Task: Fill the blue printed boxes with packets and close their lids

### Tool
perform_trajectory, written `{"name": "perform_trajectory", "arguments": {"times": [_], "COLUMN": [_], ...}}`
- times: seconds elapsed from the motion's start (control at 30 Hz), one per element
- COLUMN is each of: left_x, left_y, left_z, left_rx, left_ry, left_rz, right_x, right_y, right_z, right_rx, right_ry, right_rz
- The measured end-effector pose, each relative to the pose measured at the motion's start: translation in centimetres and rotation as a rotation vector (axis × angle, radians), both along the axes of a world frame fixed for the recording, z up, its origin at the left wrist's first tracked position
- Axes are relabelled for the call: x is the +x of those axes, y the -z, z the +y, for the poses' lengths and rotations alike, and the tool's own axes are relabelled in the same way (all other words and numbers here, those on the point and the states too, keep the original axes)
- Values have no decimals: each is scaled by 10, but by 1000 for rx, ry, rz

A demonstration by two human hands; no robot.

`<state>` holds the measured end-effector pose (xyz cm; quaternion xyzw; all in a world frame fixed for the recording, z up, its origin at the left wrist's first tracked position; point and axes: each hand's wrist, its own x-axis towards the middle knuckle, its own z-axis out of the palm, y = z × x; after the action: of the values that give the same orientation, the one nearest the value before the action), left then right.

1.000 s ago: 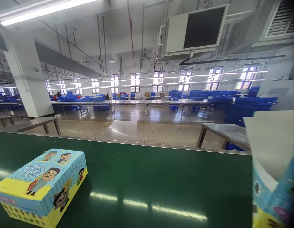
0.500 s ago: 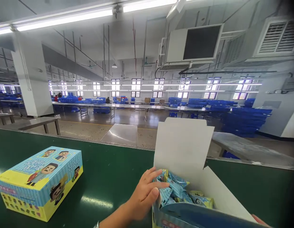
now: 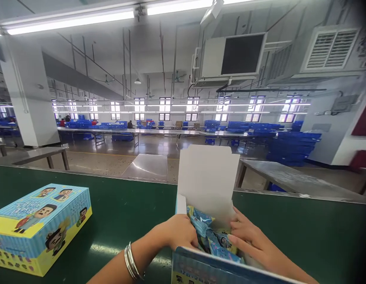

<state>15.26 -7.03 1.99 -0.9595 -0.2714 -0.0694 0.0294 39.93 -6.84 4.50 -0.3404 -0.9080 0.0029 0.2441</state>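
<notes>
An opened cardboard box (image 3: 205,169) stands in front of me, its white lid raised at the back. Inside lie several blue and yellow foil packets (image 3: 220,249). My left hand (image 3: 183,230) reaches over the left wall into the box; its fingers curl down out of sight among the packets, so their grip is hidden. At the right side my right hand (image 3: 252,241) has its fingers stretched out and apart, along the box's edge and over the packets. I see nothing held in it.
A closed blue and yellow printed box (image 3: 43,225) sits at the left on the green tabletop (image 3: 126,205). Beyond the table's far edge are metal tables (image 3: 289,175) and stacks of blue crates (image 3: 292,148). An air unit (image 3: 230,57) hangs overhead.
My left hand has gone from the packets' top at the left wall down into the box. My right hand has come up over the right side. The view has turned slightly right.
</notes>
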Motion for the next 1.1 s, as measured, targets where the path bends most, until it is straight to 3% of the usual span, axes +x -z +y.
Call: {"name": "perform_trajectory", "arguments": {"times": [0.1,0.2,0.43,0.7,0.8,0.87,0.97,1.03,1.1], "left_x": [-1,-6,-25,-45,-54,-65,-90,-109,-126], "left_y": [-3,-5,0,-3,-1,7,34,57,79], "left_z": [-4,-9,-11,-24,-33,-38,-41,-40,-37], "left_rx": [-34,-49,-108,-202,-208,-174,-117,-139,-110], "left_ry": [-43,-72,-123,-169,-184,-229,-327,-299,-327], "left_rz": [22,1,-138,-228,-397,-659,-997,-1050,-937], "right_x": [-12,-21,-27,-63,-73,-76,-74,-68,-57], "right_y": [-17,-22,0,10,16,19,23,26,27], "right_z": [-14,-13,4,8,5,0,-11,-20,-30], "right_rx": [-179,-186,-154,-58,-50,-14,-9,-66,-185], "right_ry": [-41,-31,-156,-133,-111,-96,-29,2,-46], "right_rz": [-274,-304,61,-345,-363,-240,152,302,332]}}
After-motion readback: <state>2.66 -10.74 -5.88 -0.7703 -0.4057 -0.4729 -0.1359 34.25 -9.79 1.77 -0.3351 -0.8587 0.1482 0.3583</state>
